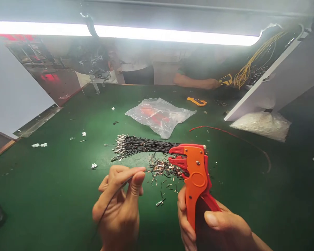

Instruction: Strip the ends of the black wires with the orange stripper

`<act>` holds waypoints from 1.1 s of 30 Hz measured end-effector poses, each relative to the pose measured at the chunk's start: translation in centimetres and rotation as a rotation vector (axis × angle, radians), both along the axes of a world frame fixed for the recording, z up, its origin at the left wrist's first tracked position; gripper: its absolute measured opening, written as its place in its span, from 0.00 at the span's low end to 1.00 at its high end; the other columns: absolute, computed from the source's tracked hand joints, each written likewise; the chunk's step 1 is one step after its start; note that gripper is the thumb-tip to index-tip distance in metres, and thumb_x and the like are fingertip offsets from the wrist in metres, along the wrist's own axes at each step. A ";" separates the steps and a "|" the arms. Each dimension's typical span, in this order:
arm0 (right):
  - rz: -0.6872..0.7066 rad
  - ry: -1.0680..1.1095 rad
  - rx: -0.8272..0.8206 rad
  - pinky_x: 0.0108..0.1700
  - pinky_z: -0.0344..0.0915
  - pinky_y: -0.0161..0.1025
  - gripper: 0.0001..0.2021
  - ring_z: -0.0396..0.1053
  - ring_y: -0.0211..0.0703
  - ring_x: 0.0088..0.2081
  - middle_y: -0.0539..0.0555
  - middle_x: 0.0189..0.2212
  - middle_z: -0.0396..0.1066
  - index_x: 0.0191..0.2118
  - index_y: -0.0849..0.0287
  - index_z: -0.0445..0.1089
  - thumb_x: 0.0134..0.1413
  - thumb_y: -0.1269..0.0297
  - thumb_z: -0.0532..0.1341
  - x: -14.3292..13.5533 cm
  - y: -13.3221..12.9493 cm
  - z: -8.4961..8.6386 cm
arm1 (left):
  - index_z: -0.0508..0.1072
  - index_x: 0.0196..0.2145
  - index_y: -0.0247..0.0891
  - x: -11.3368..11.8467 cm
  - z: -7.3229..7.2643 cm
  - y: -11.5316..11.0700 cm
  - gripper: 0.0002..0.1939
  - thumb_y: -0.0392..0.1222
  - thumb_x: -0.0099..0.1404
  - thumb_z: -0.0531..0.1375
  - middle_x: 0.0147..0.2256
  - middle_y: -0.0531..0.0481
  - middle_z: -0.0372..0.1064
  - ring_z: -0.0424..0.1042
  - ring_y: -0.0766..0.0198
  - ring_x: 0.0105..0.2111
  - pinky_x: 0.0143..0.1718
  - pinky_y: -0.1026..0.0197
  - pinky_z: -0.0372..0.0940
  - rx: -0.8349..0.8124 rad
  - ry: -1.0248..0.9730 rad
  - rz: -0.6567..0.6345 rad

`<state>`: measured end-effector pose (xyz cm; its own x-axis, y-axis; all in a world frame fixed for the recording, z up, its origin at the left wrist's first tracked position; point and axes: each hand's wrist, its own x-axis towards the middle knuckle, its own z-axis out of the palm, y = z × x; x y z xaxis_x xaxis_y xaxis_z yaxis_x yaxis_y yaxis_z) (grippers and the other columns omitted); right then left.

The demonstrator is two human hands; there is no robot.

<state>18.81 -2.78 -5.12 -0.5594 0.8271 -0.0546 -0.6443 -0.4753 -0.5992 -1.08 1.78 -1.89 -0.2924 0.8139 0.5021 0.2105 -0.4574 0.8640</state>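
My left hand (120,202) pinches a thin black wire (108,205) between thumb and forefinger, its short end pointing right and its length trailing down past the palm. Around the handles of an orange and red wire stripper (196,174) my right hand (214,223) is closed. The stripper's jaws face left, apart, with a gap between them and the wire end. Behind the jaws lies a bundle of black wires (146,144) with metal terminals at their left ends. Scraps of cut insulation and copper (164,168) are heaped below the bundle.
A clear plastic bag (161,116) with something orange inside lies beyond the bundle. Yellow pliers (197,101) and a red wire (225,130) are to its right. A bag of pale parts (261,125) sits by the right panel. Across the table, a person's hand (211,83) holds a yellow tool.
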 end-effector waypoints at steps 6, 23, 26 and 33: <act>0.041 0.063 -0.006 0.31 0.62 0.33 0.20 0.64 0.38 0.26 0.54 0.26 0.70 0.46 0.66 0.72 0.50 0.59 0.65 -0.1 -0.3 -0.6 | 0.84 0.37 0.54 -0.1 0.0 1.4 0.04 0.48 0.63 0.70 0.21 0.60 0.67 0.62 0.71 0.22 0.29 0.63 0.58 -0.135 -0.330 -0.112; 0.139 0.163 -0.112 0.23 0.55 0.28 0.23 0.61 0.34 0.22 0.54 0.23 0.70 0.42 0.72 0.76 0.35 0.65 0.69 -0.1 -0.2 -2.4 | 0.84 0.37 0.52 0.1 0.1 0.8 0.04 0.46 0.65 0.68 0.20 0.58 0.65 0.62 0.73 0.20 0.23 0.66 0.57 -0.102 -0.254 -0.160; 0.143 0.179 -0.125 0.24 0.55 0.28 0.23 0.61 0.33 0.22 0.53 0.23 0.69 0.41 0.72 0.76 0.34 0.67 0.69 0.0 -0.4 -2.6 | 0.84 0.38 0.51 0.2 0.1 0.7 0.04 0.46 0.65 0.68 0.20 0.58 0.65 0.63 0.73 0.20 0.24 0.67 0.58 -0.116 -0.253 -0.182; 0.160 0.138 -0.123 0.24 0.55 0.28 0.23 0.60 0.33 0.23 0.52 0.23 0.67 0.42 0.72 0.78 0.35 0.65 0.70 0.2 -0.2 -2.0 | 0.84 0.37 0.50 -0.1 0.0 0.6 0.04 0.43 0.66 0.67 0.21 0.58 0.64 0.62 0.74 0.21 0.23 0.67 0.56 -0.147 -0.262 -0.227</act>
